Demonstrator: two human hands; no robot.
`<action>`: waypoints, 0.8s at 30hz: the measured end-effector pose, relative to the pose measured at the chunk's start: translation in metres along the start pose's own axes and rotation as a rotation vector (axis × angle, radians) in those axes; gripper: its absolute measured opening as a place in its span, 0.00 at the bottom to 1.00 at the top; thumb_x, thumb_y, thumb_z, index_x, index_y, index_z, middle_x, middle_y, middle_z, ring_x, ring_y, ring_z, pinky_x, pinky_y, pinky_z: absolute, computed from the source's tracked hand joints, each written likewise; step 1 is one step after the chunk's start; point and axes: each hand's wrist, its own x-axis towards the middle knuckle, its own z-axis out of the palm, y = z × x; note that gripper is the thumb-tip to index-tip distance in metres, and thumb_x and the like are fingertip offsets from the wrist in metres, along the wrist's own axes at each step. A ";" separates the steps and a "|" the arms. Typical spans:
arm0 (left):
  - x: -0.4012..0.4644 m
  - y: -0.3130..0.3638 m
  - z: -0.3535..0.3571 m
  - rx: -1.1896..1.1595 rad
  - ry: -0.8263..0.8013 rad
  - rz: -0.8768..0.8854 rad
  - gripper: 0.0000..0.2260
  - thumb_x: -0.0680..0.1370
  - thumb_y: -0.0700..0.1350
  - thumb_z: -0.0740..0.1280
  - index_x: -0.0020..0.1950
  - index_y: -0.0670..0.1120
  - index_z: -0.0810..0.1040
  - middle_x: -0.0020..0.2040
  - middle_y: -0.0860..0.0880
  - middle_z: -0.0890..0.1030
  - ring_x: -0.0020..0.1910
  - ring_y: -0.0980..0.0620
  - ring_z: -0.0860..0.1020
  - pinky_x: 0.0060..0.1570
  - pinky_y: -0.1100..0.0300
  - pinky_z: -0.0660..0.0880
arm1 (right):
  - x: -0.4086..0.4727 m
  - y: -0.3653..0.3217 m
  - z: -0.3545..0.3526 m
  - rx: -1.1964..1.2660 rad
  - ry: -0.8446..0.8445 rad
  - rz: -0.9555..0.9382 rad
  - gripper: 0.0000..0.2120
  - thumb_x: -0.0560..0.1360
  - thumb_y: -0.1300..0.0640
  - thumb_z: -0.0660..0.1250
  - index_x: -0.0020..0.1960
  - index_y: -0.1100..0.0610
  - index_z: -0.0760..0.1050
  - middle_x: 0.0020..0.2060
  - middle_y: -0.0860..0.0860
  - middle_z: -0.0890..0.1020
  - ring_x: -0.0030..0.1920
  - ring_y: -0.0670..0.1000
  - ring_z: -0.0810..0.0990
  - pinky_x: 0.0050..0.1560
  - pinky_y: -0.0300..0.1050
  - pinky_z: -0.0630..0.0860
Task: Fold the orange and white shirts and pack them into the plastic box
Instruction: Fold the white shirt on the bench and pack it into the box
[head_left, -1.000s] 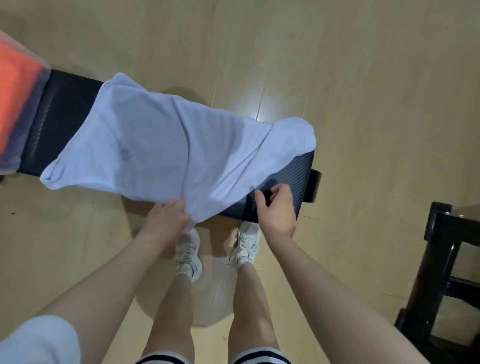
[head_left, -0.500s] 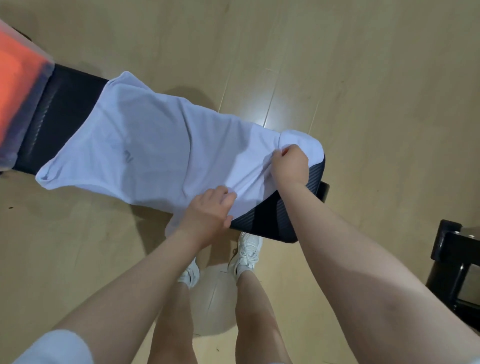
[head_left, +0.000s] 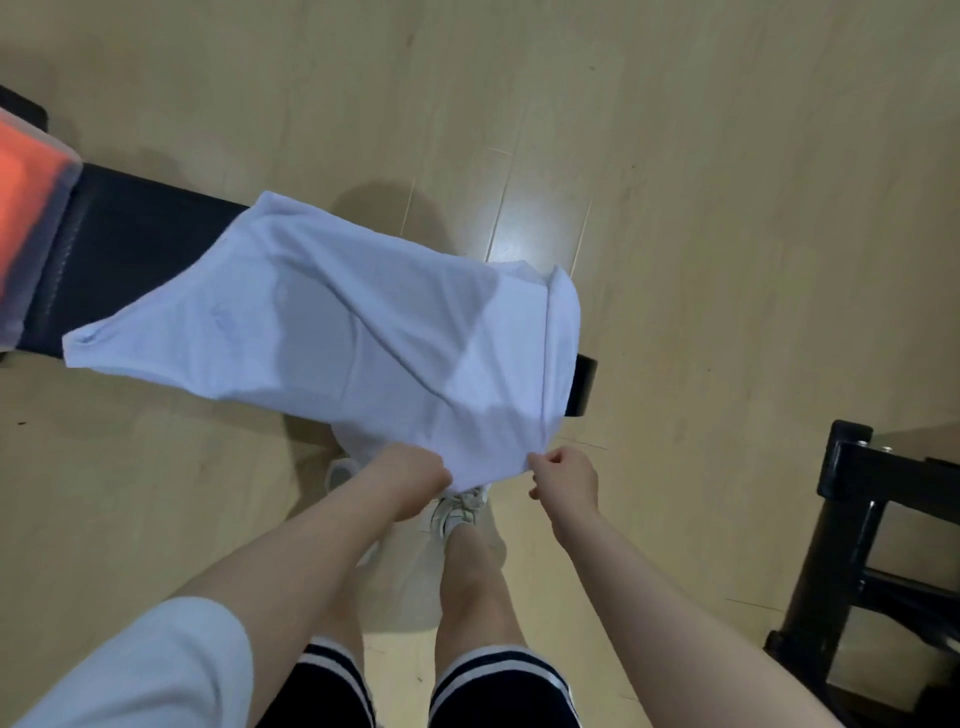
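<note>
across the black padded bench (head_left: 145, 228), the white shirt (head_left: 332, 332) is lying spread out, draped over the bench top and covering its right end. the fabric is looking pale, faintly blue-white under this light, thin enough that darker patches are showing through in the middle. a faint small mark is sitting on the cloth left of centre; too blurred to read. long creases are running diagonally from the far left corner toward the near edge. the left corner is tapering to a point that is hanging just off the bench's near side. on the right, a strip of the shirt is lying folded back over itself, forming a straight vertical edge. the near hem is overhanging the bench toward you.

your left hand (head_left: 405, 486) is gripping the near hem, fingers curled with cloth bunched under them. your right hand (head_left: 563, 478) is pinching the near right corner of the same hem between thumb and curled fingers. both hands are sitting close together, just apart, below the bench edge.

at the far left, the plastic box (head_left: 49, 228) is resting on the bench, translucent, with the orange shirt (head_left: 21, 187) showing inside it; its fold cannot be made out. the white shirt and the box are well apart.

your white sneakers (head_left: 457, 506) are standing on the wooden floor (head_left: 727, 208) under the hem. a black frame (head_left: 852, 519) is standing at the right edge.
</note>
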 end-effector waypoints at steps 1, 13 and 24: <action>-0.005 -0.003 0.000 -0.045 -0.001 -0.025 0.10 0.79 0.41 0.57 0.58 0.44 0.72 0.59 0.44 0.74 0.57 0.42 0.75 0.49 0.52 0.71 | -0.001 -0.001 0.000 -0.095 -0.014 -0.028 0.12 0.74 0.57 0.61 0.33 0.56 0.63 0.33 0.53 0.73 0.37 0.58 0.77 0.35 0.45 0.66; -0.030 -0.199 -0.002 -1.030 0.696 -1.027 0.20 0.78 0.37 0.54 0.70 0.48 0.60 0.73 0.47 0.54 0.46 0.40 0.74 0.43 0.53 0.65 | 0.013 -0.168 0.100 -0.556 -0.058 -0.963 0.11 0.77 0.61 0.58 0.56 0.62 0.75 0.59 0.58 0.73 0.55 0.61 0.74 0.49 0.52 0.74; -0.078 -0.293 0.067 -0.711 0.568 -0.899 0.14 0.79 0.47 0.63 0.59 0.39 0.71 0.60 0.39 0.68 0.50 0.39 0.76 0.38 0.53 0.68 | -0.010 -0.255 0.276 -1.067 -0.352 -1.059 0.24 0.76 0.63 0.59 0.71 0.56 0.61 0.73 0.57 0.57 0.54 0.61 0.77 0.47 0.51 0.77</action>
